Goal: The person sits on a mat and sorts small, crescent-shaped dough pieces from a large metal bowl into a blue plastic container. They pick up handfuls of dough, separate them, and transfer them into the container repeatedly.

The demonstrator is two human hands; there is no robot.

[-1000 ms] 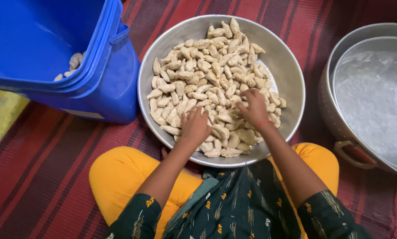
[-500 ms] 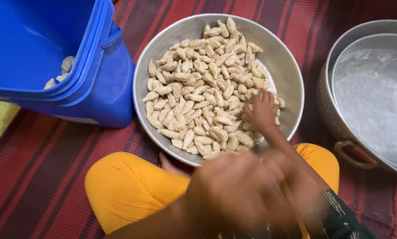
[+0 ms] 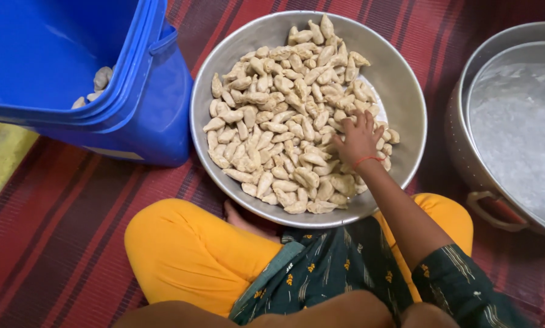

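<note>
Right hand [image 3: 357, 138] rests on pale, tapered dough pieces [image 3: 278, 127] heaped in bowl [image 3: 400, 79].

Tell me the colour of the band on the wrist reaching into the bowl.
Red: a thin thread around the right hand's wrist, seen in the head view.

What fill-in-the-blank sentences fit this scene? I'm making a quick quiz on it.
1. The right hand rests on pale dough pieces piled in a round ____ basin.
2. Left of the basin stands a ____ bucket.
3. A thin ____ thread circles the right wrist.
4. The person sits cross-legged in ____ trousers on a striped mat.

Missing words: metal; blue; red; yellow
</note>
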